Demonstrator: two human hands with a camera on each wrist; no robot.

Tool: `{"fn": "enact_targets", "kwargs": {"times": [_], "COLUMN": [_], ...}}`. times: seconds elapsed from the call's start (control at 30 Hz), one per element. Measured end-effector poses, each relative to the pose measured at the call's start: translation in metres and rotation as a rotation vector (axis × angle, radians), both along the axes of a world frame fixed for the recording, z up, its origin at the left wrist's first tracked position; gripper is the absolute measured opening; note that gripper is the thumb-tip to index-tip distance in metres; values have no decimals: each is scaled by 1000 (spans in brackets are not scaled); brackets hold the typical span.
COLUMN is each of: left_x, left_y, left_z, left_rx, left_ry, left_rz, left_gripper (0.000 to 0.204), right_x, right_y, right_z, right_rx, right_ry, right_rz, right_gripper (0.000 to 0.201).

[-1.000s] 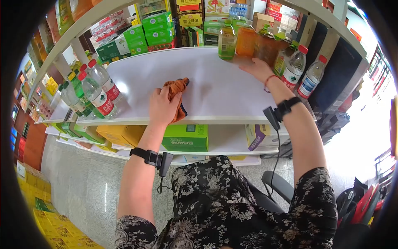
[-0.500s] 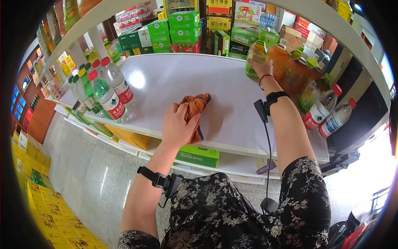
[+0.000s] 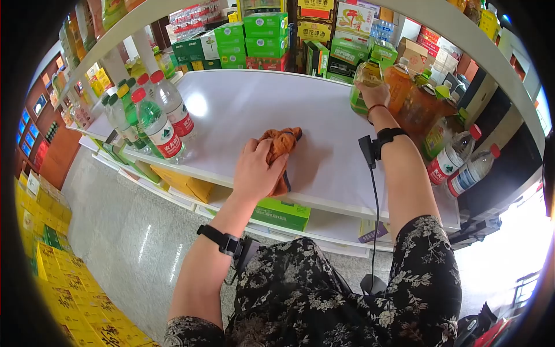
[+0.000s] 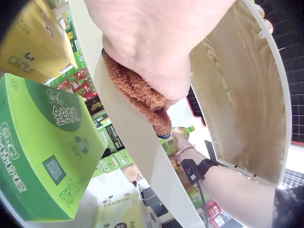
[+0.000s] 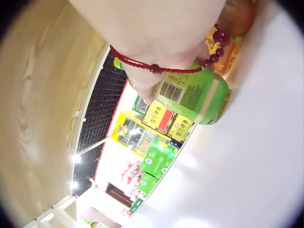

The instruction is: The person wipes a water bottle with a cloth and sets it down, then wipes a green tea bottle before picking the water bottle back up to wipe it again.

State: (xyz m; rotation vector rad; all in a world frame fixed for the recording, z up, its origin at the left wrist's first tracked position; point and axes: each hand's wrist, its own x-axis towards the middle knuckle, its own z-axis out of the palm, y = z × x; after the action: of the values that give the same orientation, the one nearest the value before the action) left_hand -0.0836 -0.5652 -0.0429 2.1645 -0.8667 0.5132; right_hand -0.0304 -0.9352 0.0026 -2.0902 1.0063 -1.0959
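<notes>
My left hand (image 3: 256, 169) grips a bunched orange-brown cloth (image 3: 282, 147) on the white shelf (image 3: 231, 110), near its front edge. In the left wrist view the fuzzy cloth (image 4: 137, 92) shows under the palm. At the far right of the shelf my right hand (image 3: 376, 94) holds a large green-labelled drink bottle (image 3: 358, 103) round its upper part. The right wrist view shows that bottle (image 5: 202, 95) upright against the shelf surface, with the hand (image 5: 156, 57) partly covering it. An orange drink bottle (image 3: 398, 87) stands right beside it.
More drink bottles (image 3: 417, 110) and clear water bottles (image 3: 448, 162) line the right end. Another group of water bottles (image 3: 165, 130) stands at the left. Green cartons (image 3: 266, 40) are stacked behind; a green box (image 3: 283, 214) sits on the lower shelf. An upper shelf edge (image 3: 445, 17) arches overhead.
My right hand has moved from beside the bottles onto the green-labelled bottle and grips it. The left hand keeps hold of the cloth. The head view has shifted.
</notes>
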Motion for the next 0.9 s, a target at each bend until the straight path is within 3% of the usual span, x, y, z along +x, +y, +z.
{"fn": "enact_targets", "kwargs": {"times": [0.1, 0.17, 0.27, 0.37, 0.47, 0.57, 0.8, 0.9], "left_x": [-2, 0, -1, 2, 2, 4, 5, 5], "left_y": [1, 1, 1, 2, 4, 3, 4, 3], "left_z": [1, -2, -5, -6, -7, -12, -12, -13], "left_rx": [-13, -27, -35, 11, 14, 25, 44, 41], "left_ry": [49, 44, 35, -2, 2, -7, -15, -31], "left_rz": [-11, -18, -25, -2, 2, 32, 47, 58], "left_gripper": [45, 45, 45, 46, 47, 47, 48, 49], "right_x": [-31, -52, -87, -112, -119, -166, -183, -187], "right_y": [19, 25, 52, 76, 85, 142, 171, 180], "right_z": [6, 9, 14, 7, -13, 14, 0, 3], "right_rx": [48, -2, 11, -39, -84, 59, 15, 48], "right_ry": [-8, -49, -82, -160, -85, -9, 23, 49], "right_rz": [0, 265, 398, 449, 404, 454, 420, 506], "right_gripper": [77, 67, 60, 65, 71, 77, 78, 78]}}
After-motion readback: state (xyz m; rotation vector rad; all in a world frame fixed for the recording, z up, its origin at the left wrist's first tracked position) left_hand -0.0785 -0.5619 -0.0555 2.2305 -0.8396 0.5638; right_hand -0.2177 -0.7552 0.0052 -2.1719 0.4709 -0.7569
